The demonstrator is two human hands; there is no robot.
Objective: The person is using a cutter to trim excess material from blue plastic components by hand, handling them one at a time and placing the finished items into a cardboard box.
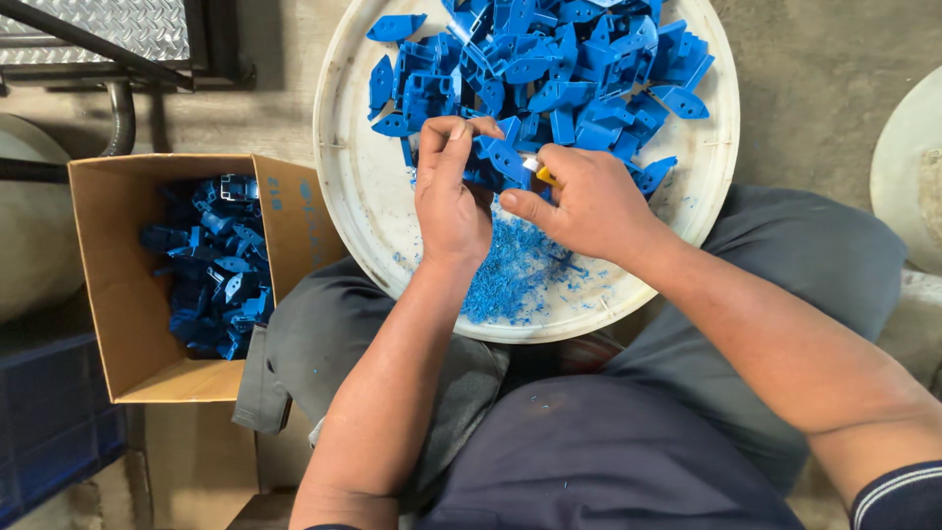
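My left hand (449, 196) pinches a blue plastic part (496, 157) over a round white tray (358, 196). Close beside it, my right hand (587, 201) grips a small knife with a yellow handle (542, 174), its blade touching the part. A heap of similar blue plastic parts (549, 64) fills the far half of the tray. Blue shavings (510, 275) lie scattered on the tray below my hands.
A cardboard box (113, 294) at my left holds several blue parts (216, 265). The tray rests on my lap in grey trousers (805, 255). A dark blue crate (49, 422) sits at lower left, a metal tread plate (108, 25) at top left, another pale round object (913, 157) at right.
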